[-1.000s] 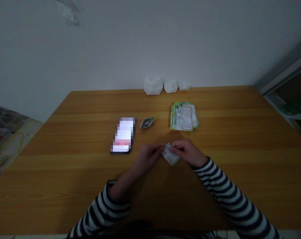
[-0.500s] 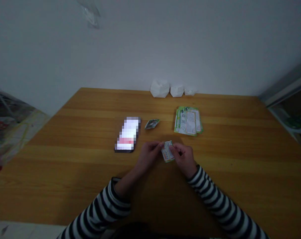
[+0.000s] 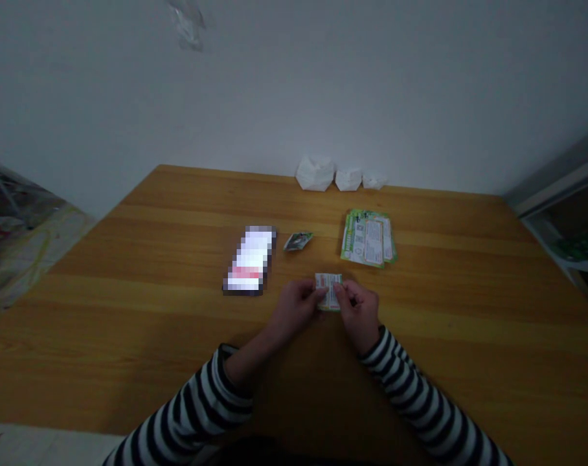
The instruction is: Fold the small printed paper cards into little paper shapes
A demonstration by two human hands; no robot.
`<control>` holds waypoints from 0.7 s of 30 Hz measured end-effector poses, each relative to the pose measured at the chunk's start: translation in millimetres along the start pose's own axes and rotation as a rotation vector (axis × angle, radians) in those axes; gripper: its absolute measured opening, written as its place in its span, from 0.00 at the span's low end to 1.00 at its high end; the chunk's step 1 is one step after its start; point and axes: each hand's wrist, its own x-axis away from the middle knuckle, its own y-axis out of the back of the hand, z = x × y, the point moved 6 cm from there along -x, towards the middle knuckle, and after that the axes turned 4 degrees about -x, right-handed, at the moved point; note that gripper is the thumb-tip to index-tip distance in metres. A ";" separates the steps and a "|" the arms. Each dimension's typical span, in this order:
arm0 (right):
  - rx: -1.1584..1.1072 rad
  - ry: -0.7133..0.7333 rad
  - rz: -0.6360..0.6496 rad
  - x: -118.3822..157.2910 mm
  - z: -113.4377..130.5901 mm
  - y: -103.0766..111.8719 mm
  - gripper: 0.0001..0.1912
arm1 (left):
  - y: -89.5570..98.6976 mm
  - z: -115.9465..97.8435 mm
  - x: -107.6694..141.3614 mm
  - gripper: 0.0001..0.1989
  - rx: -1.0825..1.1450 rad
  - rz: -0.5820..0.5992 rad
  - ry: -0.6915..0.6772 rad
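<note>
Paper (image 3: pixel 330 298) btwn both hands (image 3: pixel 296 305) (image 3: pixel 362 316), long axis approx. twd wall (image 3: pixel 255 97).

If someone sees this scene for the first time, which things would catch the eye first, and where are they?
Probably the phone with its bright, pixelated screen, lying on the table left of centre. Next, the small printed paper held between the left hand and the right hand, in front of the green-and-white leaflets. Three white folded shapes stand in a row by the wall.
</note>
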 end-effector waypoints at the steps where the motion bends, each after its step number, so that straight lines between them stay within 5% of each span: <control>1: -0.017 -0.004 -0.001 0.1 -0.2 -0.3 0.19 | 1.8 -1.0 1.2 0.17 -0.051 -0.055 -0.011; 3: -0.067 -0.016 -0.018 0.1 -0.5 0.2 0.18 | 2.2 -3.4 4.1 0.15 -0.103 -0.118 -0.047; 9: -0.204 -0.076 -0.090 -0.7 -4.6 4.5 0.19 | -4.7 -5.6 8.6 0.19 -0.165 -0.021 -0.049; 13: -0.263 -0.157 -0.004 -2.6 -8.4 -1.3 0.20 | -0.3 -12.7 7.5 0.16 -0.246 -0.033 -0.138; 18: -0.287 -0.180 0.162 -0.2 -4.9 -12.5 0.18 | 16.7 -17.4 4.9 0.18 -0.266 -0.199 -0.180; 21: -0.240 -0.120 0.109 -1.7 -3.8 -5.7 0.13 | 21.8 -19.4 3.0 0.19 -0.344 -0.183 -0.159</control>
